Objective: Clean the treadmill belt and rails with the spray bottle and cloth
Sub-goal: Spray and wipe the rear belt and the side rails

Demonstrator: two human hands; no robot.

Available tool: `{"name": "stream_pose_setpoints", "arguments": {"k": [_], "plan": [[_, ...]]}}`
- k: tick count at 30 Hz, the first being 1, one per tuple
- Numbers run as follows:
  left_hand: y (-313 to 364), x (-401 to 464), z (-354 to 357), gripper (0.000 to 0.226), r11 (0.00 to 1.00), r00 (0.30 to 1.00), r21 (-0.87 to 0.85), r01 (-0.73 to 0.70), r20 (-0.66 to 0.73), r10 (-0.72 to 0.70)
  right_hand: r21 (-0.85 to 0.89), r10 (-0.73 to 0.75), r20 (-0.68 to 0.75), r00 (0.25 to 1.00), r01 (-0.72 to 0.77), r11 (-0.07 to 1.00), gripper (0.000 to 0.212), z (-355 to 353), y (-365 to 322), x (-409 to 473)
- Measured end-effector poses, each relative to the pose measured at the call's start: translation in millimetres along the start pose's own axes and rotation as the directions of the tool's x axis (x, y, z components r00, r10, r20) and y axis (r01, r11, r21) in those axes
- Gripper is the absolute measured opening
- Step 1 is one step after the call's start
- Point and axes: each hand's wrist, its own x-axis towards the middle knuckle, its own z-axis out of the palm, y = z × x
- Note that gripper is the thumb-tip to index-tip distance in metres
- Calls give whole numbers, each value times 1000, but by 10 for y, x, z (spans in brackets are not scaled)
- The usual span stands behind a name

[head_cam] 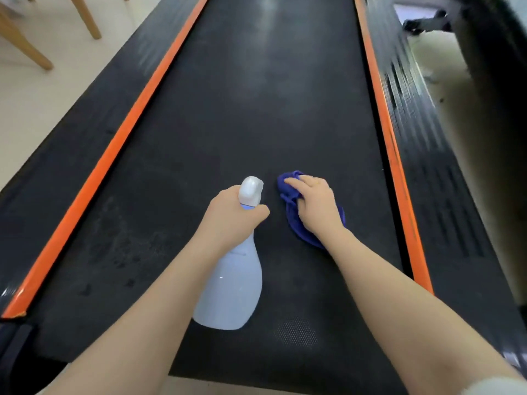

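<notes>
Black treadmill belt [228, 124] shows faint damp streaks, so I judge wiping's barely begun: left hand [228, 220] wraps spray bottle [231, 292] neck, right hand [318, 208] fingers press blue cloth [293, 220] mid-belt, orange rails [119, 143] & rest still to do.

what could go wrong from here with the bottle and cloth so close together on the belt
1. The left hand grips the spray bottle by its neck right beside the right hand; a squeeze could wet that hand instead of the belt.
2. The cloth is bunched under the fingers, so it may smear rather than wipe evenly.
3. Both hands sit mid-belt; the orange rails could get missed.
</notes>
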Motion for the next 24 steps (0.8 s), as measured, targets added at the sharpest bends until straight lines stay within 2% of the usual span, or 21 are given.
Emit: {"name": "stream_pose_setpoints", "arguments": {"k": [1,2,5,7,8,9,11,12,13,14,16,18,20,21,24], "plan": [[20,-13,25,22,1000,1000,11,-26,0,26,-16,53,-5,999,-53,998,41,-2,-24,-50],[44,-34,52,21,999,999,12,-47,-4,47,-28,30,-1,1000,-30,999,41,-22,-60,-202],[135,-53,144,13,996,995,-58,-67,-76,63,-81,-285,32,958,287,955,45,-172,-47,-854],[231,-38,250,14,991,992,-107,-74,-112,62,-111,-375,43,926,378,919,44,-276,159,-986],[289,-33,325,14,991,992,-112,-79,-104,67,-129,-363,37,931,365,922,43,-320,294,-913],[355,-35,407,14,991,994,-102,-85,-83,77,-150,-303,16,953,301,942,42,-342,425,-783],[463,-52,567,16,994,995,-43,-99,-31,98,-193,-34,-43,999,25,981,40,-376,651,-440],[503,-65,633,18,994,994,-9,-107,-9,107,-187,104,-49,993,-111,976,41,-391,712,-308],[533,-68,685,22,993,993,28,-116,8,115,-166,171,-37,985,-174,971,42,-398,728,-252],[553,-60,725,23,990,992,66,-127,25,126,-149,140,-48,989,-146,978,42,-397,706,-293],[580,-22,768,15,984,989,109,-142,44,138,-115,-115,-60,992,107,988,42,-388,660,-587],[594,31,782,14,987,990,85,-138,17,137,-60,-351,13,936,351,934,44,-366,722,-908],[621,87,797,13,990,990,12,-137,-29,137,-87,-412,32,911,413,907,44,-425,888,-838],[639,111,809,12,990,989,-17,-142,-42,141,-129,-363,-18,932,358,925,44,-428,996,-691],[670,145,882,12,986,985,-12,-168,-30,167,-234,-79,-190,979,33,972,32,-437,1140,-223]]}}
